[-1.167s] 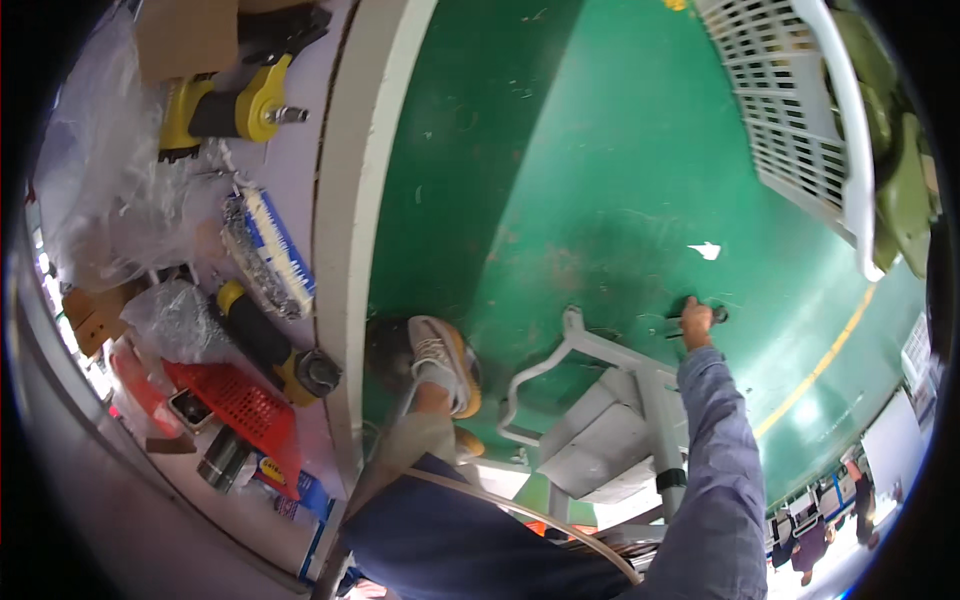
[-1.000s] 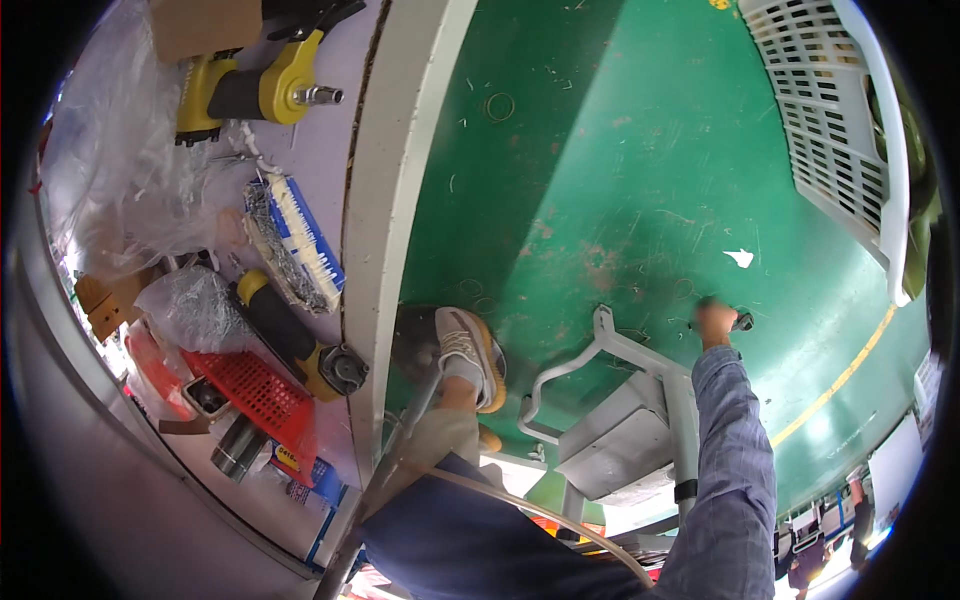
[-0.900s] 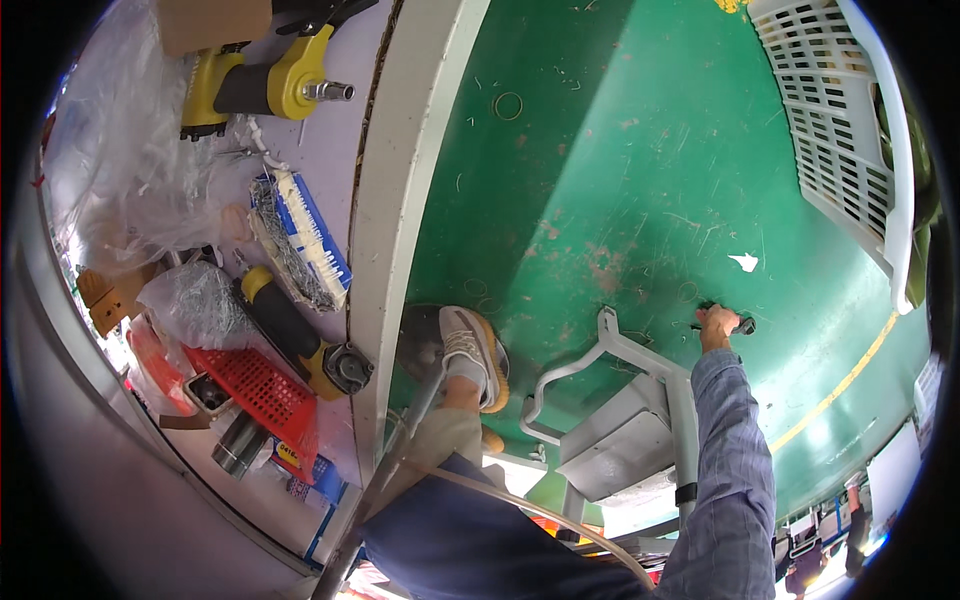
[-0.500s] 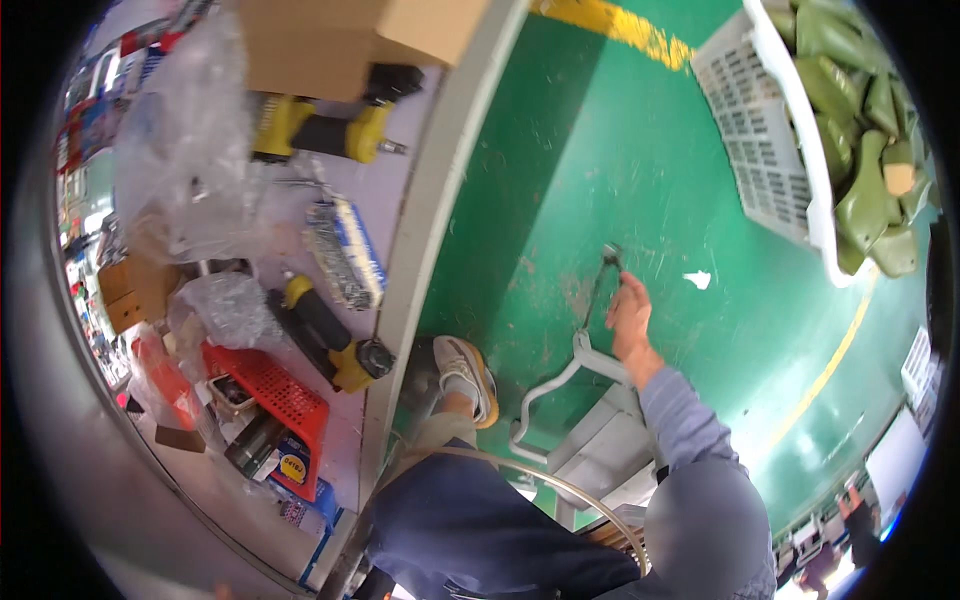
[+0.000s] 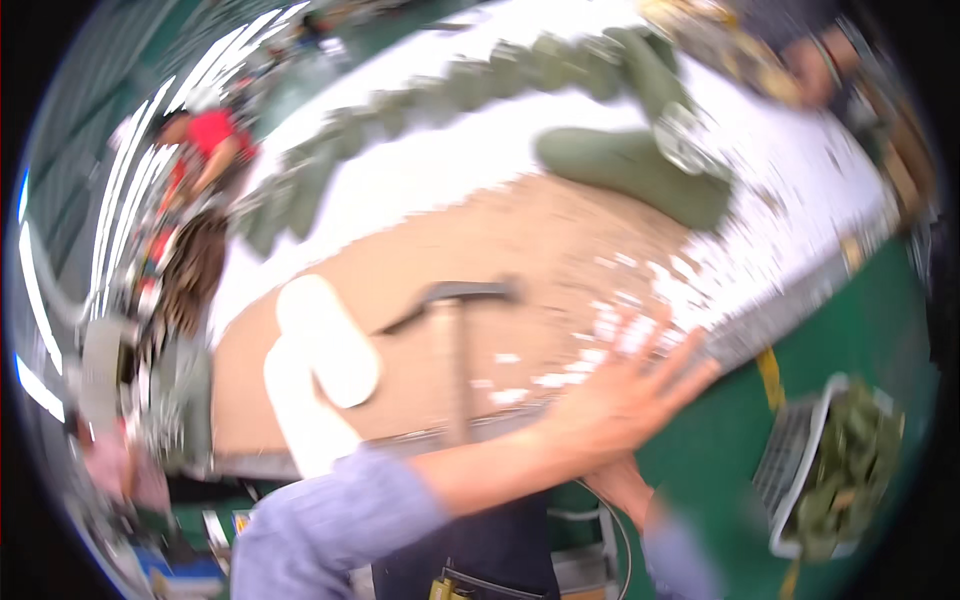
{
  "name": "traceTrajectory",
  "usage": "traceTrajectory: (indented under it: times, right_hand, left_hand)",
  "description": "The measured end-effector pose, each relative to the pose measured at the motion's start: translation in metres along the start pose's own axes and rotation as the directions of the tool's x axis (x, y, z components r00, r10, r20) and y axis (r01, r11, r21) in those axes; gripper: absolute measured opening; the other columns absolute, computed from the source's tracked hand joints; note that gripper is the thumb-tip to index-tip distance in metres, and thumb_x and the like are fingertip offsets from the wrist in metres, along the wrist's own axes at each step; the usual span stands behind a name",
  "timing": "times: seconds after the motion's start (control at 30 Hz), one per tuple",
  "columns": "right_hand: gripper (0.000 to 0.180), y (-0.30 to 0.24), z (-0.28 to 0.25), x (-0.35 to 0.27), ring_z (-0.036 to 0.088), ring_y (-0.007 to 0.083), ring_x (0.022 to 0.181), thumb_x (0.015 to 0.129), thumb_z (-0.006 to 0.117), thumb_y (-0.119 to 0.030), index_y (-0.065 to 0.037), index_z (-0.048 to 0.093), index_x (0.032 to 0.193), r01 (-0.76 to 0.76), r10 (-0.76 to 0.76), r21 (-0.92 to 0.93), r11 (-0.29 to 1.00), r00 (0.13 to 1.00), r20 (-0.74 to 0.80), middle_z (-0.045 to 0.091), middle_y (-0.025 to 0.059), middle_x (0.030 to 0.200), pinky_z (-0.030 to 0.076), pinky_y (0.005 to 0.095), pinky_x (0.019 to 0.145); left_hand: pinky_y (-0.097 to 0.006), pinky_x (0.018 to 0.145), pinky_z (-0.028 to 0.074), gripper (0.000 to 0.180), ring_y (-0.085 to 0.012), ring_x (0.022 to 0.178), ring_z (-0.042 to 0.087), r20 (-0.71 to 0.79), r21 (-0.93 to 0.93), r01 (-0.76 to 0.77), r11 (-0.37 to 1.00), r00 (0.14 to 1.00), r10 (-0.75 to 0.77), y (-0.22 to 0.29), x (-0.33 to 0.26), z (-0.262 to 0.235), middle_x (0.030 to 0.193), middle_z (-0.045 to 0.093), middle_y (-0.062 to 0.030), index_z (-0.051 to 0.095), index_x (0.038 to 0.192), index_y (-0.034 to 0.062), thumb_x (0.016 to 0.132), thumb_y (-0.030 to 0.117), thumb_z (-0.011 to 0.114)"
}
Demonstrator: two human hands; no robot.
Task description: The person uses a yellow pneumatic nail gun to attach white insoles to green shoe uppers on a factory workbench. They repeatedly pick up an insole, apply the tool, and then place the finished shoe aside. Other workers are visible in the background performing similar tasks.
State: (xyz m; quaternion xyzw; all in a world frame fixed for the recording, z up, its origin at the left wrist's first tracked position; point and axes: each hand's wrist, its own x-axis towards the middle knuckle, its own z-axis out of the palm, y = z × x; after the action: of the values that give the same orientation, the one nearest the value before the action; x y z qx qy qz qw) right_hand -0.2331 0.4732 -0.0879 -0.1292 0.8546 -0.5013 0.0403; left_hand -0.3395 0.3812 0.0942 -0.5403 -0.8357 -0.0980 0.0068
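My left forearm crosses in front of me to the right, and my left hand (image 5: 625,395) is open over the table's front edge, fingers spread. Small white scraps (image 5: 560,380) lie around its fingertips; blur hides whether it touches them. My right hand (image 5: 620,485) is lower, beneath the left one, which hides its fingers. Left of the hands rests a hammer (image 5: 453,365) with a pale wooden handle and dark head, on a brown board (image 5: 400,250). Beside it are two white sole-shaped pieces (image 5: 330,340). A dark green boot (image 5: 635,170) lies on its side farther back.
Several green boot-like pieces (image 5: 460,85) line the white tabletop (image 5: 420,150). Another person's hand (image 5: 812,72) is at the far right; a person in red (image 5: 208,145) is at the far left. A white basket (image 5: 800,475) of green pieces stands on the green floor.
The view has swung from the floor and shelf to a worktable. My right hand, earlier stretched down by a thin dark tool, is now by the table edge; my left hand has come into view.
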Motion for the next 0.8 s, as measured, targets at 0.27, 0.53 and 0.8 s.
traceTrajectory:
  times: [0.27, 0.53, 0.8]
  right_hand:
    - [0.024, -0.177, -0.054, -0.07, 0.072, 0.0322, 0.097, 0.098, 0.065, -0.01, 0.002, 0.071, 0.118, -0.238, 0.238, 0.012, 0.971, 0.963, -0.13, 0.074, 0.0188, 0.106, 0.056, 0.0367, 0.087]
    - [0.021, -0.28, -0.008, 0.003, 0.071, 0.0378, 0.094, 0.093, 0.068, -0.008, 0.003, 0.071, 0.111, 0.09, -0.106, -0.093, 0.992, 0.976, -0.191, 0.073, 0.0206, 0.101, 0.056, 0.0405, 0.085]
    - [0.053, -0.268, 0.107, 0.155, 0.04, 0.0497, 0.136, 0.093, 0.071, -0.034, -0.014, 0.059, 0.141, 0.316, -0.344, -0.637, 0.703, 0.935, 0.084, 0.044, 0.0299, 0.144, 0.033, 0.0621, 0.114]
  left_hand:
    - [-0.058, 0.12, 0.03, 0.058, -0.0417, 0.145, 0.04, -0.184, -0.228, 0.008, 0.974, 0.982, -0.051, 0.007, -0.027, -0.005, 0.151, 0.047, -0.0207, 0.056, 0.144, 0.0082, 0.089, 0.022, 0.069]
    - [-0.047, 0.096, 0.053, 0.037, -0.0347, 0.109, 0.067, -0.45, -0.386, 0.24, 0.891, 0.794, -0.409, -0.119, -0.233, -0.12, 0.12, 0.069, -0.0158, 0.065, 0.13, 0.0116, 0.094, 0.021, 0.069]
    - [-0.053, 0.114, 0.039, 0.09, -0.0453, 0.143, 0.04, -0.651, -0.148, 0.934, 0.324, 0.155, -0.743, -0.321, -0.415, -0.165, 0.156, 0.039, -0.0275, 0.05, 0.148, 0.0062, 0.079, 0.057, 0.081]
